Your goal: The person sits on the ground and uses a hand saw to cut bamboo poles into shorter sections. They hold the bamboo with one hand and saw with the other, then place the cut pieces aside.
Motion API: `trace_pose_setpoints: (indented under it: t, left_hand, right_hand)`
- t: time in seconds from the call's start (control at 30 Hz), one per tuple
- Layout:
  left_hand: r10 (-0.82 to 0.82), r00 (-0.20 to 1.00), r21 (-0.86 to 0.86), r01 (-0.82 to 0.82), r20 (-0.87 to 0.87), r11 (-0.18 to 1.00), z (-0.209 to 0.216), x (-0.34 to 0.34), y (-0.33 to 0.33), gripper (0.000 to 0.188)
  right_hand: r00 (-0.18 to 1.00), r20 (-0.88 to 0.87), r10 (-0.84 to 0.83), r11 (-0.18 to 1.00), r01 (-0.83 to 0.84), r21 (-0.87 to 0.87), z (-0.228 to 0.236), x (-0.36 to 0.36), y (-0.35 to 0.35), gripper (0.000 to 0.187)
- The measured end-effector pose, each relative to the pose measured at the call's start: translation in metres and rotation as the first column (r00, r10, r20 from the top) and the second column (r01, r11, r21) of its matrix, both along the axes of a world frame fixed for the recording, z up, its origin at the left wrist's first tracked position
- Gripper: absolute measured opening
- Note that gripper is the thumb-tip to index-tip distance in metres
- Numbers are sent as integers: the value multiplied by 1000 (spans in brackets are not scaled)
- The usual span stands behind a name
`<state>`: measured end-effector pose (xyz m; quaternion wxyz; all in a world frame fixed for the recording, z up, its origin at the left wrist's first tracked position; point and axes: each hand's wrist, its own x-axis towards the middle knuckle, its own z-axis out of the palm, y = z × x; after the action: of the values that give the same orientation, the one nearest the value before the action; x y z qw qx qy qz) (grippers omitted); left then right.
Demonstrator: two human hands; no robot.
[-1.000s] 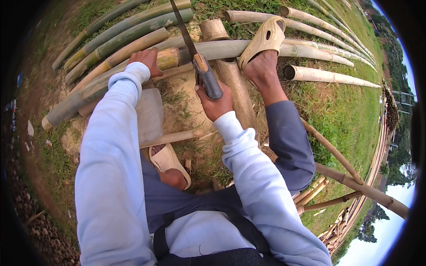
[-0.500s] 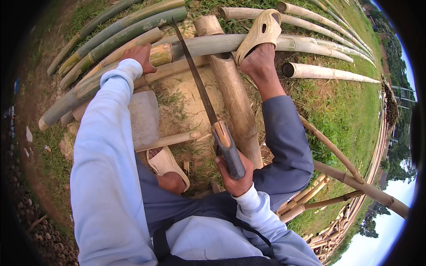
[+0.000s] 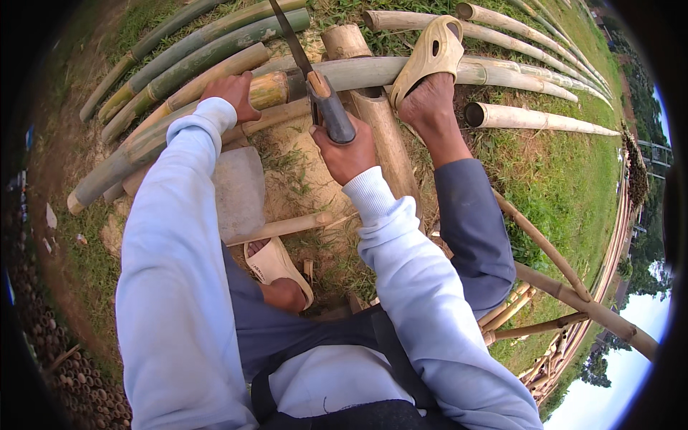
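My right hand [image 3: 349, 152] is closed round the dark handle of a handsaw [image 3: 331, 109]. Its blade [image 3: 292, 36] points away from me and crosses a thick bamboo pole [image 3: 365, 72]. To the left, my left hand [image 3: 233, 98] grips that pole beside a yellowish, scraped-looking section, with the thumb toward me. My right foot, in a beige clog [image 3: 430, 61], presses on the pole right of the saw. A short, thick bamboo piece [image 3: 387, 143] lies beneath the pole, pointing toward me. Whether the teeth have entered the bamboo cannot be seen.
Green bamboo poles [image 3: 208, 56] lie at the far left, pale ones [image 3: 537, 120] at the right. A grey slab [image 3: 240, 190] and a thin bamboo stick [image 3: 283, 228] are near my left foot's clog [image 3: 276, 265]. A bamboo frame [image 3: 580, 308] stands at the lower right.
My right hand has pushed the saw forward, away from me, so its handle is now close to the pole. The left hand still holds the pole in the same place.
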<state>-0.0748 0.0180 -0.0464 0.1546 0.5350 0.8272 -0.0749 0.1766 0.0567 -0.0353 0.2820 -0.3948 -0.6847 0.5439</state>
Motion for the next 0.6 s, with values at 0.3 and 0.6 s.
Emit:
trace_pose_setpoints:
  t: [0.3,0.6]
  left_hand:
    - [-6,1000,43,5,13,999,-8,-7,-1,65]
    - [28,999,36,-27,-26,999,-13,1,5,70]
  right_hand:
    - [947,313,70,997,-58,-47,93,212,-145,27]
    - [1000,5,-8,1000,8,17,-3,51,-37,11]
